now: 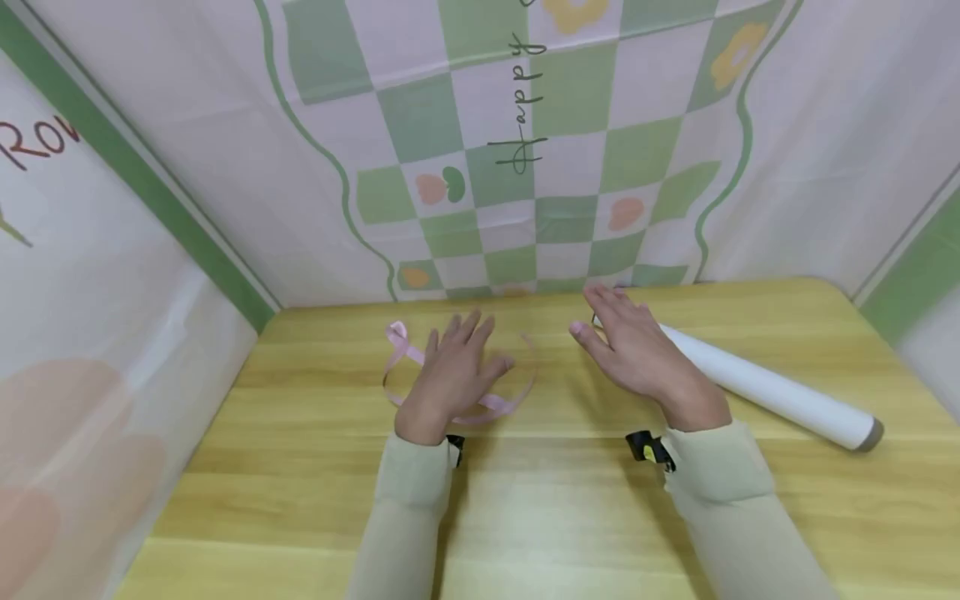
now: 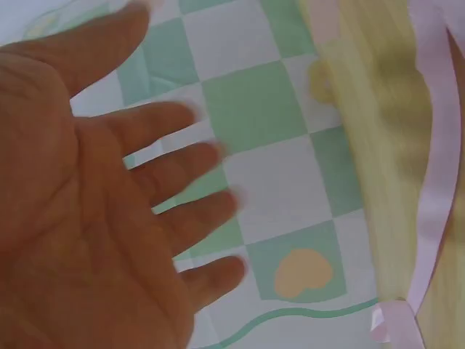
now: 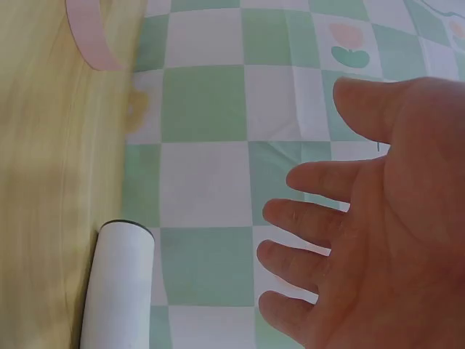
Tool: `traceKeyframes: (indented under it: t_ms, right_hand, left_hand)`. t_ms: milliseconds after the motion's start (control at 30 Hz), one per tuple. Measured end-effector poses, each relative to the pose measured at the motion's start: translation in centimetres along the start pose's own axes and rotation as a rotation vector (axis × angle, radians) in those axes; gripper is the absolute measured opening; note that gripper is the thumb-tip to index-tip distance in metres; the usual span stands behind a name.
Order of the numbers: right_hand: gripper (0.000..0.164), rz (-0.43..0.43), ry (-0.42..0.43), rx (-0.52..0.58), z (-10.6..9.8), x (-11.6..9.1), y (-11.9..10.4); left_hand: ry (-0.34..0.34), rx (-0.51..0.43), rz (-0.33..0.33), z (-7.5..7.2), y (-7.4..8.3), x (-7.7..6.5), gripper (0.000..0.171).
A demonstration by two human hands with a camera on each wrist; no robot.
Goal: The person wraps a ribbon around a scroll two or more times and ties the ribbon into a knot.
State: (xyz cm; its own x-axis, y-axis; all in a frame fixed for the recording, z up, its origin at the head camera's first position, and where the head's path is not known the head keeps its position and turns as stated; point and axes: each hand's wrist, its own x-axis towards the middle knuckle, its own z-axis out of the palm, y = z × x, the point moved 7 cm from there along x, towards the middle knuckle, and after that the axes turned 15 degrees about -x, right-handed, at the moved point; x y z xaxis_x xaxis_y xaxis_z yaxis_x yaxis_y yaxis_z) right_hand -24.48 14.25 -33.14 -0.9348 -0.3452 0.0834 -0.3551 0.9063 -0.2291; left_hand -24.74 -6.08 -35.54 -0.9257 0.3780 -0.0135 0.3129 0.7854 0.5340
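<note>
My left hand (image 1: 453,375) hovers over a loop of pink ribbon (image 1: 397,333), palm down with the fingers spread and nothing in them. In the left wrist view the ribbon (image 2: 439,145) runs along the table, apart from the fingertips. Held up near the far end of a white tube (image 1: 765,387) is my right hand (image 1: 637,350), its fingers straight and its palm bare. The tube lies slantwise on the table with a grey-brown end toward the right; the hand covers part of its far end. Its rounded end (image 3: 127,233) shows at lower left in the right wrist view.
The wooden table (image 1: 300,483) meets a checked green-and-white cloth (image 1: 510,208) hanging at its back edge. Pale fabric walls with green bands (image 1: 165,200) stand on the left and right sides. A small black device (image 1: 648,450) sits at the right cuff.
</note>
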Motion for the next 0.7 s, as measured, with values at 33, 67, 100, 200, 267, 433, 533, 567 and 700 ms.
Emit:
traceKeyframes:
  t_ms: [33,67,100,200,267,433,533,567,700]
  right_hand:
    - [0.076,-0.003,-0.006,-0.001,0.0,0.0,-0.1]
    - [0.075,-0.006,-0.012,-0.002,0.1,0.1,-0.1]
    - [0.075,-0.007,-0.016,-0.002,0.2,0.1,-0.1]
    - [0.076,-0.009,-0.028,0.013,0.5,0.1,-0.1]
    - [0.076,-0.016,-0.047,0.029,0.9,0.1,-0.1]
    - [0.069,-0.065,-0.106,0.030,2.6,0.1,-1.0]
    - [0.061,-0.131,-0.139,0.005,3.7,0.4,-2.2]
    - [0.059,-0.156,-0.147,-0.002,4.1,0.5,-2.6]
    - [0.057,-0.231,-0.168,-0.008,5.0,0.8,-4.0]
  left_hand:
    - [-0.033,-0.016,-0.020,0.3,-0.1,0.1,0.070]
    - [-0.066,-0.031,-0.038,0.7,-0.2,0.1,0.068]
    - [-0.097,-0.054,-0.058,1.1,-0.3,0.2,0.063]
    - [-0.171,-0.094,-0.093,2.5,-0.2,0.4,0.047]
    - [-0.205,-0.098,-0.100,3.4,-0.1,0.5,0.034]
    - [-0.264,-0.040,-0.130,5.3,-0.3,0.5,0.013]
    - [-0.270,0.006,-0.129,5.6,-0.3,0.7,0.009]
    - [-0.266,0.022,-0.125,5.6,-0.3,0.8,0.008]
    - [-0.247,0.030,-0.090,5.0,0.0,0.8,0.010]
